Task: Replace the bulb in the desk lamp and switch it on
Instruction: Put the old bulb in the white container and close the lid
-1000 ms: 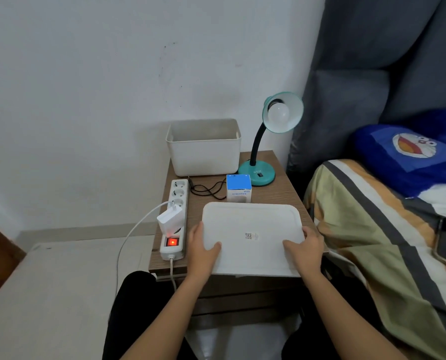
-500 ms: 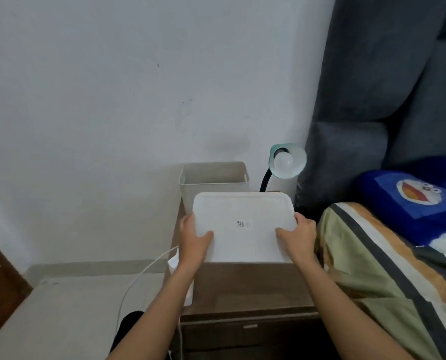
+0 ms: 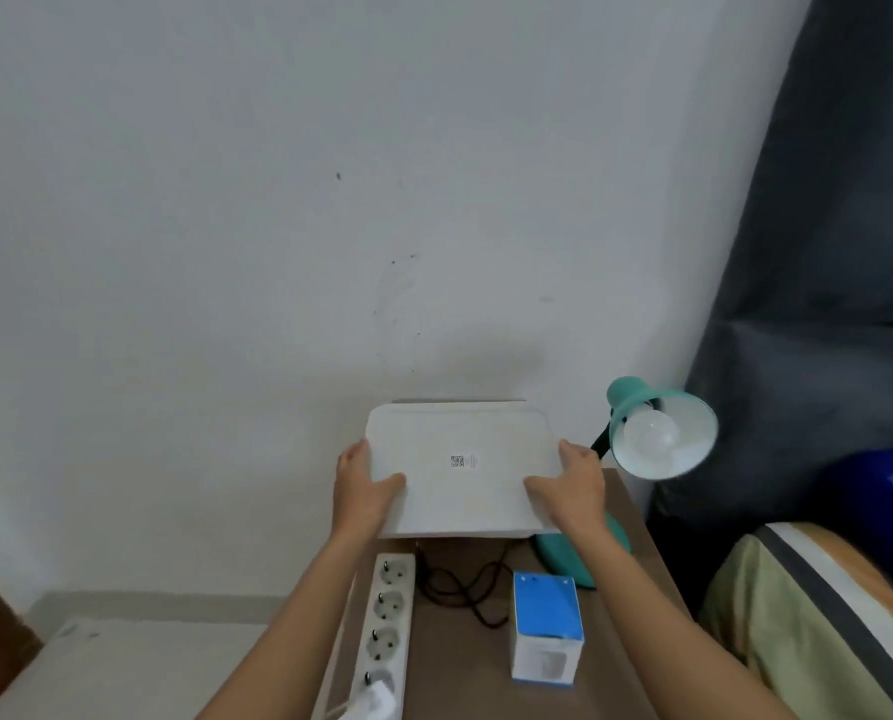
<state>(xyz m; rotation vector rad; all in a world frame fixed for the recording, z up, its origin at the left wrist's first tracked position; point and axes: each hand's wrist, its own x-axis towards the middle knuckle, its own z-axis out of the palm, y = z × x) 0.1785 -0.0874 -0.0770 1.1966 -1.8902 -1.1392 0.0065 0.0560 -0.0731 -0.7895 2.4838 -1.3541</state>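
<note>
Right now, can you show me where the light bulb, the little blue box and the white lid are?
light bulb point(image 3: 651, 434): head view, on its round glass front.
little blue box point(image 3: 547, 605): head view, on its blue top.
white lid point(image 3: 460, 491): head view, on its flat middle.

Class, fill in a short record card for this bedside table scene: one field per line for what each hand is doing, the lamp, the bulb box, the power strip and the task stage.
Left hand: grip on the left edge of the flat white plastic lid
Right hand: grip on the lid's right edge
Lid: held over the white bin at the wall, bin almost hidden
Teal gooseneck desk lamp: white bulb fitted, unlit
Blue-and-white bulb box: upright on the brown wooden table, untouched
White power strip: along the table's left edge
Task stage: bulb swap not begun
</note>
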